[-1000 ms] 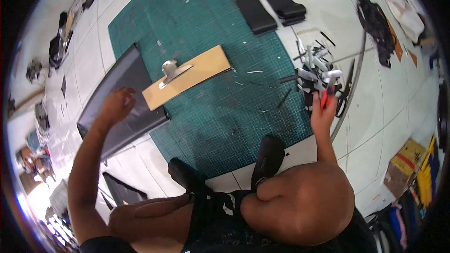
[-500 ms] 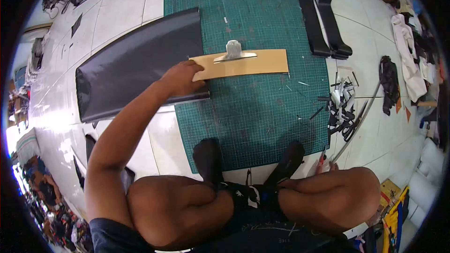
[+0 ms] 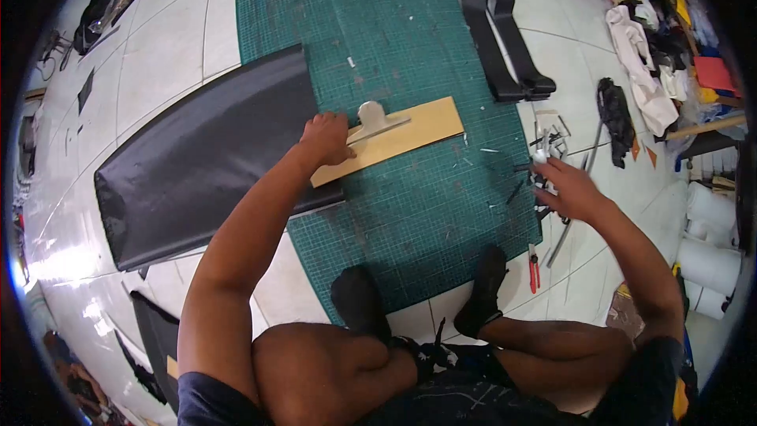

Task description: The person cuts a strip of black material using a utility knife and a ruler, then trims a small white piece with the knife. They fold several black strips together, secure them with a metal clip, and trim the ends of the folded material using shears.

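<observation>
Right hand [image 3: 572,189] is reaching over the scrap pile [image 3: 544,159], blurred, so I cannot tell whether its fingers are gripping anything. Left hand [image 3: 327,140] is pressing open fingers onto the smooth tan board [image 3: 410,132] on the gridded green mat [image 3: 410,24].

The right grip [image 3: 569,189], at mid right over the scraps [image 3: 552,154], is too blurred to tell what its fingers clasp, the left grip [image 3: 323,138] hides the tan board's [image 3: 414,128] left end, and the clutter [image 3: 662,47] at upper right is cut by the dark rim.
</observation>
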